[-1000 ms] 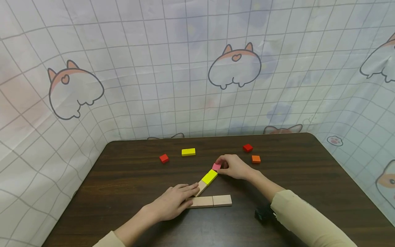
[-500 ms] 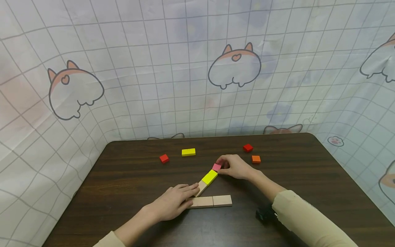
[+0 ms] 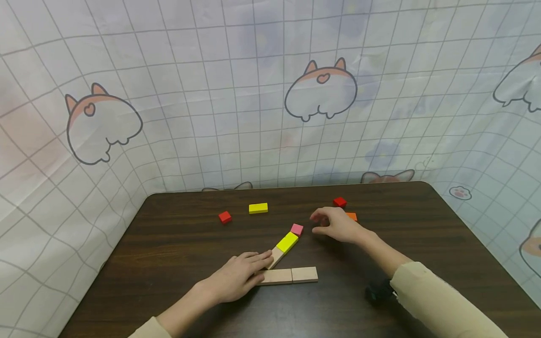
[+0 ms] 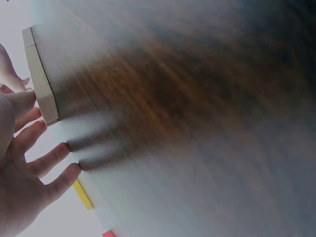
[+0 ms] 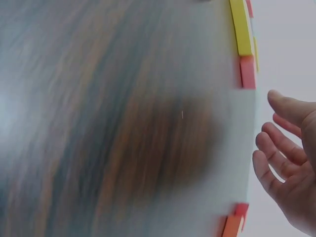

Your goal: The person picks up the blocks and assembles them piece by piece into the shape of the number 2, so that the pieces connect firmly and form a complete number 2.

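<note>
My left hand [image 3: 236, 277] lies with fingers extended over the near ends of two rows of wooden blocks. Its fingertips rest on a plain block [image 3: 275, 257] in the slanting row, and the thumb lies at a plain block [image 3: 276, 277] in the straight row. Along the slant, a yellow block [image 3: 287, 242] follows the plain one, then a small pink block [image 3: 297, 229] at the far end. A second plain block [image 3: 305, 274] ends the straight row. Right of the pink block, my right hand [image 3: 340, 225] hovers with loosely bent fingers, holding nothing, partly covering an orange block [image 3: 351, 216].
Toward the back of the dark table [image 3: 177, 244] lie a red block [image 3: 225, 217], a yellow block [image 3: 258, 208] and another red block [image 3: 340, 202]. A black object [image 3: 377, 292] shows beside the right sleeve. A patterned cloth [image 3: 236, 117] hangs behind.
My right hand has let go of the pink block and moved right, toward the orange block. The pink block stays at the end of the slanting row. My left hand has not moved.
</note>
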Available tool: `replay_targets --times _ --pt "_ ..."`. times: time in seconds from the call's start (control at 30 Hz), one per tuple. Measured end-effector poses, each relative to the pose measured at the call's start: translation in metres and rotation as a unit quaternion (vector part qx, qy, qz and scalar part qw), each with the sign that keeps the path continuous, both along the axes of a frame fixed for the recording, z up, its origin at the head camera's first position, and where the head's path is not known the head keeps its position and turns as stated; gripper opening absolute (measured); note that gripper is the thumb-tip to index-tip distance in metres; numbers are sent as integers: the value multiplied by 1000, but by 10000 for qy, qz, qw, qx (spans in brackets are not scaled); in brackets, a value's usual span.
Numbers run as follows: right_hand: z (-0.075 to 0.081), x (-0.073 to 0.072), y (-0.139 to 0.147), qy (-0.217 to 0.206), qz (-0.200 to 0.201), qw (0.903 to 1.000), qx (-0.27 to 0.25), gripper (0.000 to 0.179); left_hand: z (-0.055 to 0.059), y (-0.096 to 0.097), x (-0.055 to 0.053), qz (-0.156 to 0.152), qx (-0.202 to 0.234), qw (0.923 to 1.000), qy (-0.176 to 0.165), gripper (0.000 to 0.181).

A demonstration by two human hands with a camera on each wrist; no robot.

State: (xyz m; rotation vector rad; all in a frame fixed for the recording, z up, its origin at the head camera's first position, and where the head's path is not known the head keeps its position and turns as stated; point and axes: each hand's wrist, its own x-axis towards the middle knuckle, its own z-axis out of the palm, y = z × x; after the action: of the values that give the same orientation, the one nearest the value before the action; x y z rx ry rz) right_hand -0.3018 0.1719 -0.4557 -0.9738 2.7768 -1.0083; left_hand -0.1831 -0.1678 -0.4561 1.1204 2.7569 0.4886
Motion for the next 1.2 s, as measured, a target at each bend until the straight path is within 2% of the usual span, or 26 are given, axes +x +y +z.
replay_targets --times 0.23,0.47,0.73,1.03,1.2 --pt "4 -1 28 108 -282 9995 -20 31 1 0 0 12 8 10000 22 48" --pt "7 2 56 40 -676 9976 -128 28 1 0 1 45 13 10000 -21 48" --pt "1 0 84 117 -1037 9944 -193 27 1 0 2 49 32 10000 -27 48" --pt "-6 -5 100 -165 -1354 9904 -231 31 1 0 1 0 52 10000 13 47" --pt "-10 -8 101 -323 -1358 9899 -229 33 1 0 1 -3 52 10000 21 48"
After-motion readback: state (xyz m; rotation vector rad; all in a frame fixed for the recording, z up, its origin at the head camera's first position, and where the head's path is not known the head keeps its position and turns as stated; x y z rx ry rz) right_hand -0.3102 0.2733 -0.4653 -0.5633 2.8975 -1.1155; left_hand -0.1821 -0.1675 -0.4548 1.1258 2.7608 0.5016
